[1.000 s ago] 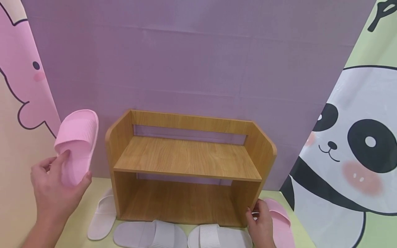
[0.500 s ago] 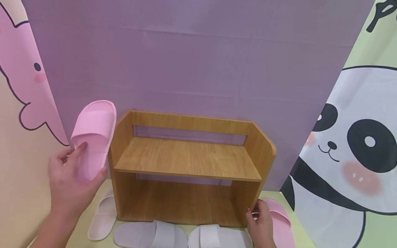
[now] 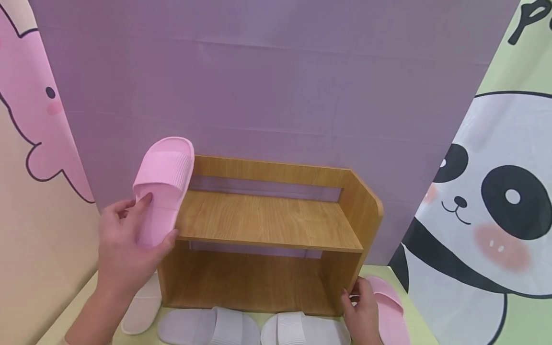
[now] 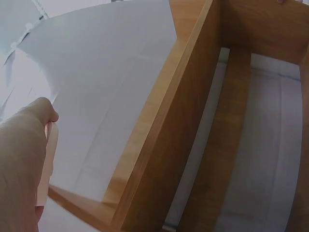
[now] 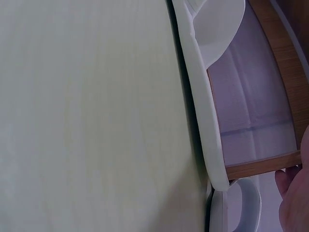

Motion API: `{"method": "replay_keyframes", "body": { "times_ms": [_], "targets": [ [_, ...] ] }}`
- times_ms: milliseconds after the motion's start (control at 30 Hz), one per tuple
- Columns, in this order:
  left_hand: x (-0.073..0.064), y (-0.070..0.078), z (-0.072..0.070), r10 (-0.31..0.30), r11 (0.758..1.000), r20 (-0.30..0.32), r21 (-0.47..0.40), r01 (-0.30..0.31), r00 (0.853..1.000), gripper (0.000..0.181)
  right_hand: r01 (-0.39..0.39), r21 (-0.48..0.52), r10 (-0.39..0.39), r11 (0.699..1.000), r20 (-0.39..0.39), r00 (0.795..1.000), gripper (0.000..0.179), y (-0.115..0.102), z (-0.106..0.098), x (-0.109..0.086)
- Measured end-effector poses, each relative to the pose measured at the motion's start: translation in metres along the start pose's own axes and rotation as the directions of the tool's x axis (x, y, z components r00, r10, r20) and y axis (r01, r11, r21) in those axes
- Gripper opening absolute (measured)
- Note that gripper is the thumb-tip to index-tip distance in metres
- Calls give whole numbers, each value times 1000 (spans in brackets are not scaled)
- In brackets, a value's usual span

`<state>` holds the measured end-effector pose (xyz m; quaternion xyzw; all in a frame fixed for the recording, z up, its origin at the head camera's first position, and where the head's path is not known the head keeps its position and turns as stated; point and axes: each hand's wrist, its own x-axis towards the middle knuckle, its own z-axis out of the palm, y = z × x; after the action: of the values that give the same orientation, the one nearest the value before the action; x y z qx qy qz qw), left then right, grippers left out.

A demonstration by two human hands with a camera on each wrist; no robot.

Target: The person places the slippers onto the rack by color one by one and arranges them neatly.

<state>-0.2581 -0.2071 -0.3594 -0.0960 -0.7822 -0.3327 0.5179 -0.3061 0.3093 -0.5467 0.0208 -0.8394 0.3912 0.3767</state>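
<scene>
My left hand (image 3: 129, 249) grips a pink slipper (image 3: 164, 191) by its heel part, sole tilted up and strap facing me. It overlaps the left end of a two-tier wooden shelf (image 3: 267, 215). From the left wrist view, just a thin edge of the slipper (image 4: 47, 166) shows beside the hand (image 4: 21, 159). Low at the shelf's right side panel, my right hand (image 3: 363, 309) pinches the panel's front edge between thumb and fingers. Only part of that hand (image 5: 293, 198) enters the right wrist view.
On the pale yellow-green table (image 3: 422, 330) lie a greyish slipper (image 3: 185, 323) and a white slipper (image 3: 325, 330) before the shelf. Another white slipper (image 3: 144, 309) is at the left, partly behind my forearm. A second pink slipper (image 3: 392, 314) is right of the shelf.
My left hand has carried the pink slipper rightward and slightly up, from left of the shelf to over its left end. The right hand keeps its place at the panel.
</scene>
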Motion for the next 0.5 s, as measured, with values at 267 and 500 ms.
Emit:
{"method": "replay_keyframes", "body": {
  "times_ms": [267, 500],
  "targets": [
    [3, 12, 11, -8, 999, 93, 34, 5, 996, 80, 7, -14, -6, 1000, 4, 1000, 37, -2, -1, 0],
    [7, 26, 18, -100, 991, 233, 109, 76, 967, 77, 23, 7, -23, 1000, 7, 1000, 36, 0, -1, 1]
  ]
}}
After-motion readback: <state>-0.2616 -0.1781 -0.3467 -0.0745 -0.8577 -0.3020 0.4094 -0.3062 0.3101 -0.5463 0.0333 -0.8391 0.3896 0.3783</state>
